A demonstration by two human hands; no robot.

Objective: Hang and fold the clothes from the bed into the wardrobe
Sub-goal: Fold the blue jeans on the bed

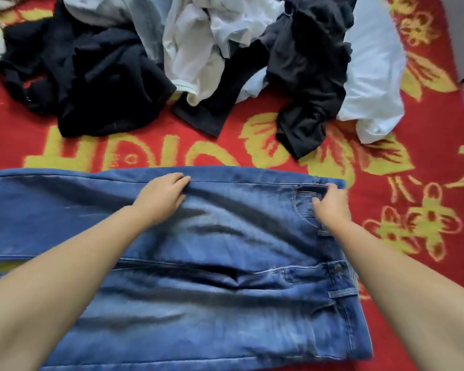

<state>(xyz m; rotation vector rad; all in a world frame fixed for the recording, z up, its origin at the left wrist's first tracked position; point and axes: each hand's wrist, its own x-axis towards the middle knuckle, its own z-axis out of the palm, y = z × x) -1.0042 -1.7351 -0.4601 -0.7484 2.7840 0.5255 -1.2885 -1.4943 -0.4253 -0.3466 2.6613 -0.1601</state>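
Observation:
A pair of blue jeans lies spread flat across the near part of the bed, waistband to the right and legs running off the left edge of view. My left hand pinches a fold of denim near the far edge of the upper leg. My right hand grips the fabric at the far pocket by the waistband, fingers curled over the pocket rim. Both forearms reach in from the bottom corners.
A heap of black clothes, white garments and a dark piece is piled at the far side of the red and yellow bedspread. A white pillow or sheet lies at the right.

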